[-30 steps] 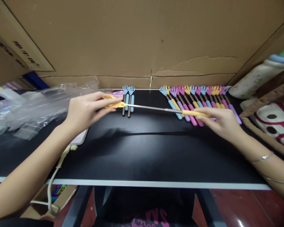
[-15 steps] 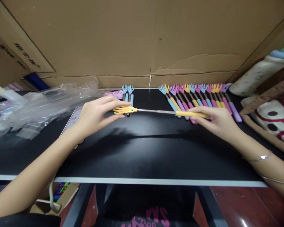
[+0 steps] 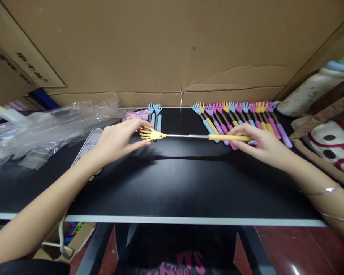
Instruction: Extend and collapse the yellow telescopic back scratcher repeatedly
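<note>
A yellow telescopic back scratcher (image 3: 189, 136) is held level above the black table (image 3: 172, 179). My left hand (image 3: 117, 139) pinches its claw-shaped yellow head, thumb below and fingers above. My right hand (image 3: 259, 143) is closed round its yellow handle. A thin metal rod spans between the two hands. Just behind the claw lie two blue back scratchers (image 3: 155, 116) side by side.
A row of several pink, blue, yellow and purple back scratchers (image 3: 240, 118) lies at the back right. Clear plastic bags (image 3: 46, 126) are heaped at the left, a phone (image 3: 88, 147) beside them. A cardboard wall (image 3: 172, 49) stands behind; a patterned bag (image 3: 326, 141) sits at the right.
The scratcher's rod has grown shorter: my left hand has pushed the claw head to the right toward the handle. My right hand has shifted slightly left.
</note>
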